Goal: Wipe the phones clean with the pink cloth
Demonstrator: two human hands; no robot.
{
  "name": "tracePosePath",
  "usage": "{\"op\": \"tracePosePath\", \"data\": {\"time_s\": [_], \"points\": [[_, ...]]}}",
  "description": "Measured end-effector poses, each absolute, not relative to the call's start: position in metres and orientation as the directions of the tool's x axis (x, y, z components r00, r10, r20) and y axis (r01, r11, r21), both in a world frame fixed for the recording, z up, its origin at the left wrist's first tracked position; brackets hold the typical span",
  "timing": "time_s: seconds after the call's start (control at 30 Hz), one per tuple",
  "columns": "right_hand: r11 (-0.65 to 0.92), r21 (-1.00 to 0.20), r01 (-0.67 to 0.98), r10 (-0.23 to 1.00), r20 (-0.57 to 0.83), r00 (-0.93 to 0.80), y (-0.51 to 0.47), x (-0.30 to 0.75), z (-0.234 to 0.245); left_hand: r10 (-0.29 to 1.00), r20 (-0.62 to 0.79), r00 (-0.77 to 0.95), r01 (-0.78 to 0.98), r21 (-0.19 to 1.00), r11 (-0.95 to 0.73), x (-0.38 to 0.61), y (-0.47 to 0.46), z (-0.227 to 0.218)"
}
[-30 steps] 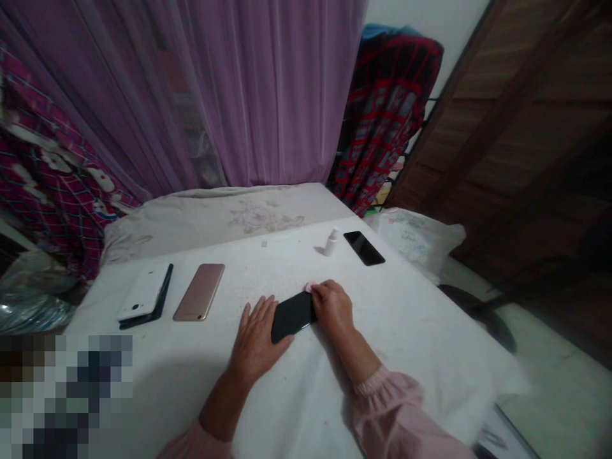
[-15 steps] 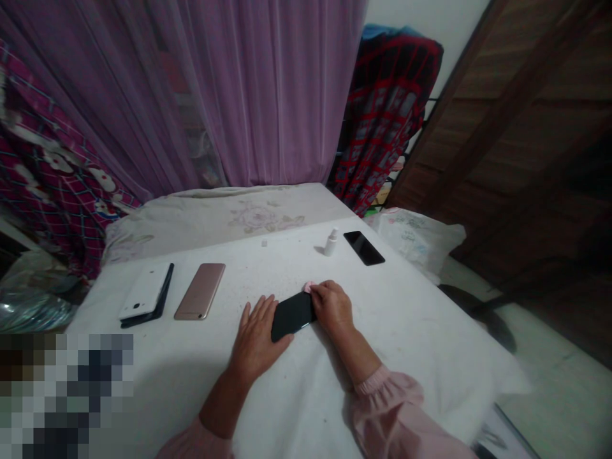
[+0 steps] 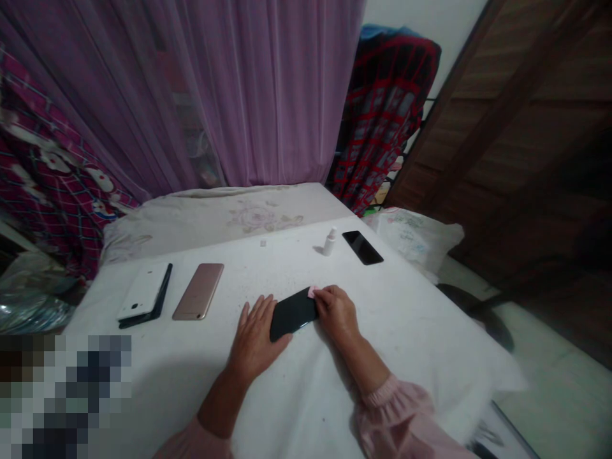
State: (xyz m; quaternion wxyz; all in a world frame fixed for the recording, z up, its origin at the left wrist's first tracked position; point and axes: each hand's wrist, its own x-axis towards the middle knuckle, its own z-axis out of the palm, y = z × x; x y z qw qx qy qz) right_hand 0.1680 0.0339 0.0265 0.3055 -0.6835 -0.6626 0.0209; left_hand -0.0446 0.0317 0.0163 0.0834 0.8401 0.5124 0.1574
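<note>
- Dark phone [image 3: 292, 313] lies flat on the white-covered table [image 3: 430, 331], mid-table, between the two hands; its right end is partly covered, screen or back: can't tell.
- Left hand [image 3: 253, 341] holds phone's left end; fingers nearly together, little finger a bit apart, thumb spread out along the near side.
- Right hand [image 3: 338, 317] pinches pink cloth [image 3: 312, 292] between thumb and fingers at phone's far right corner; fingertips and most of the cloth hidden, other fingers curled.
- Pink sleeves [image 3: 401, 414] cut off at bottom; the right arm blocks some of the tabletop.
- Pixel block [image 3: 71, 395] masks the near left corner; whatever is under it, unreadable.
- Near edge of table out of frame; pale item [image 3: 500, 437] past near right corner, cut off, unclear.
- Small square [image 3: 263, 243] toward the far edge, too tiny to identify.
- Left edge: white phone [image 3: 143, 293] atop a navy phone [image 3: 165, 299], mostly covered; rose-gold phone [image 3: 198, 293] just beside.
- Far right corner: white spray bottle [image 3: 329, 243] upright, black phone [image 3: 363, 247] near it.
- Plastic bag [image 3: 415, 236] beyond right edge; purple curtain [image 3: 262, 95] behind table, blocking most of the view there.
</note>
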Motion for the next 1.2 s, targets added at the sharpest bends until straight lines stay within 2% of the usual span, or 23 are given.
{"op": "tracePosePath", "data": {"time_s": [0.07, 0.27, 0.43, 0.73, 1.03, 1.2], "points": [[0.037, -0.446, 0.894, 0.918, 0.370, 0.147, 0.038, 0.172, 0.026, 0.893, 0.157, 0.422, 0.839, 0.307, -0.450, -0.044, 0.032, 0.019], [0.132, -0.461, 0.877, 0.924, 0.377, 0.059, 0.014, 0.172, 0.027, 0.897, 0.137, 0.420, 0.841, 0.311, -0.442, -0.043, 0.031, 0.022], [0.064, -0.457, 0.887, 0.932, 0.345, 0.110, -0.001, 0.178, 0.029, 0.883, 0.178, 0.433, 0.826, 0.314, -0.469, -0.045, 0.032, 0.016], [0.020, -0.423, 0.906, 0.944, 0.305, 0.121, 0.055, 0.163, 0.038, 0.875, 0.201, 0.440, 0.819, 0.309, -0.483, -0.045, 0.033, 0.012], [0.017, -0.488, 0.873, 0.938, 0.309, 0.155, 0.006, 0.179, 0.029, 0.889, 0.172, 0.424, 0.830, 0.321, -0.457, -0.042, 0.031, 0.014], [0.013, -0.487, 0.873, 0.940, 0.303, 0.155, 0.024, 0.173, 0.030, 0.879, 0.169, 0.446, 0.820, 0.317, -0.477, -0.044, 0.033, 0.013]]}}
